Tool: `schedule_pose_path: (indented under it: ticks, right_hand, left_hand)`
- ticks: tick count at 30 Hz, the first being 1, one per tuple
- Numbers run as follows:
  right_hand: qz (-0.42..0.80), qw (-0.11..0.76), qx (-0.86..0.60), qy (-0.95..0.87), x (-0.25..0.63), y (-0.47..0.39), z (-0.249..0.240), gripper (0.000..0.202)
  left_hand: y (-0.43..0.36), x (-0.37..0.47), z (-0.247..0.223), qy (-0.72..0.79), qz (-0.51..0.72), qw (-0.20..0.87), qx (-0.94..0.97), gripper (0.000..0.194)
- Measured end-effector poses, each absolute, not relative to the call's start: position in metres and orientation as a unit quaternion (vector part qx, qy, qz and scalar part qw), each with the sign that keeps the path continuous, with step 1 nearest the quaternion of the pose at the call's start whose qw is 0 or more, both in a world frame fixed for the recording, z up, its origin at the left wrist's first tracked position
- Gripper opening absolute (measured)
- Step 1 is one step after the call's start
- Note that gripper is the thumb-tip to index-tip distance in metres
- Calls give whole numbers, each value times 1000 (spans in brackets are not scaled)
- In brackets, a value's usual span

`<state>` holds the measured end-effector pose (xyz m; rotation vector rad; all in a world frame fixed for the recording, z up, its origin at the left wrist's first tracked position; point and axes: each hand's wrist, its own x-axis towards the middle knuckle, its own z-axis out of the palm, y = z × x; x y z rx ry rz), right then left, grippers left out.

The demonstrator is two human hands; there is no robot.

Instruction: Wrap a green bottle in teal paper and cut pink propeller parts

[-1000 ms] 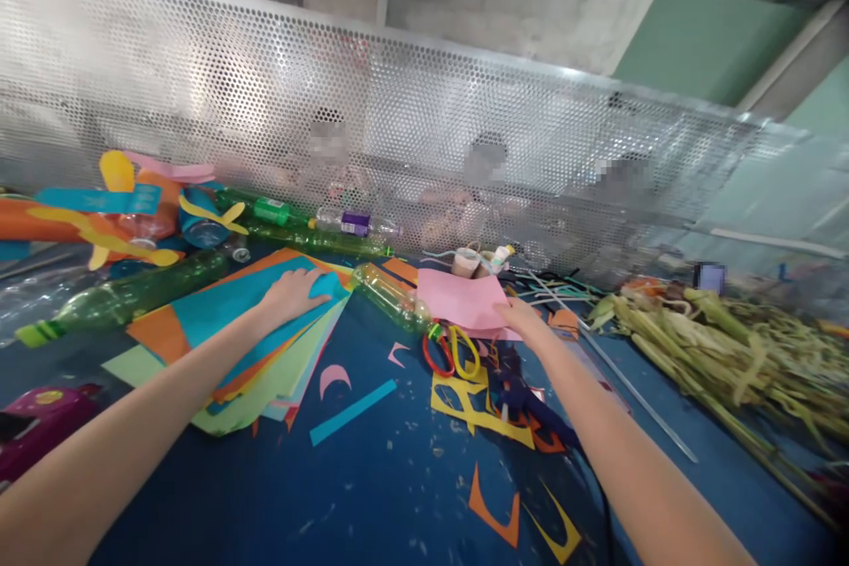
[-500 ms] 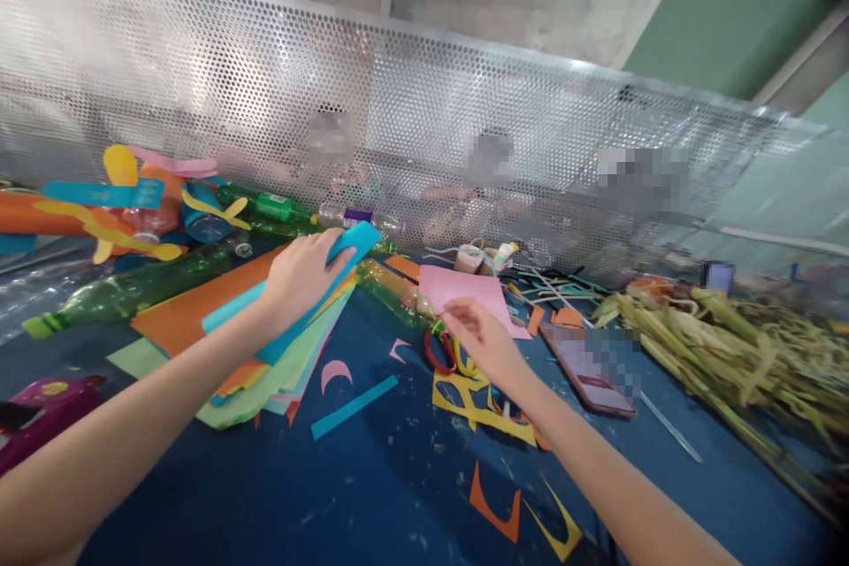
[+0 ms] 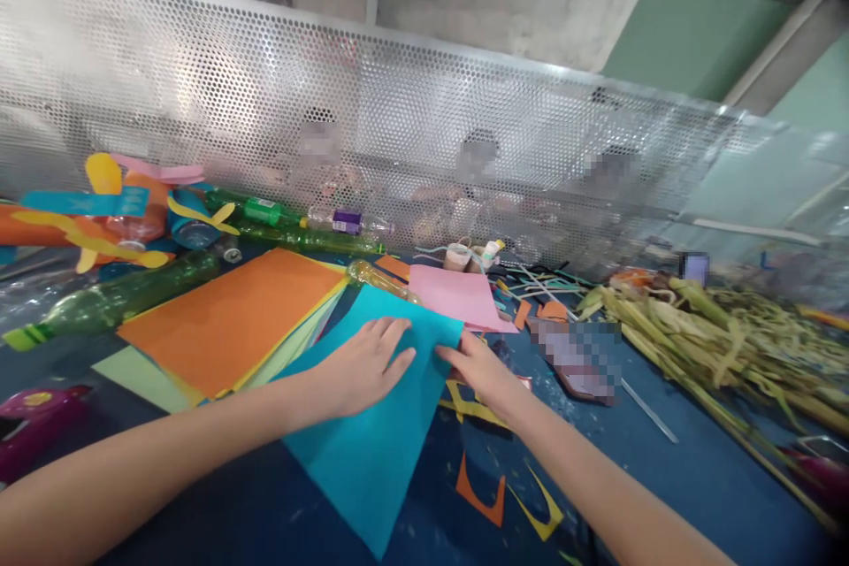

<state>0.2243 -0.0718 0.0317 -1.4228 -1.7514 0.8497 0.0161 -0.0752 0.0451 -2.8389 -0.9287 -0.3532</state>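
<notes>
Pinches blue sheet (image 3: 371,460), over worktop (image 3: 218,504) at six o'clock, by one-o'clock corner in closed fingers of right hand (image 3: 483,370), rests loosely spread left hand (image 3: 363,369) on top; likely light, crease-prone, best held by edges.

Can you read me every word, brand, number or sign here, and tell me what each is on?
No text can be read.
Green label on a green bottle: too small.
Purple label on a clear bottle: too small and blurred.
Yellow mark on the purple tool: too blurred.
Phone screen: blotted out by pixels.
Blue paper strip at far left: pale marks, unclear.
Large blue sheet: no print visible.
</notes>
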Motion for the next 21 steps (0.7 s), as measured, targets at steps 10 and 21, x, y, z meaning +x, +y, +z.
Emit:
schedule_pose_path:
  ticks: [10, 21]
  right_hand:
    - [175, 354, -592, -702, 268, -32, 31, 36]
    - [153, 264, -473, -827, 236, -96, 40, 11]
  left_hand:
    - [-104, 15, 36, -226, -57, -109, -966, 66]
    - [-101, 25, 16, -260, -121, -80, -955, 43]
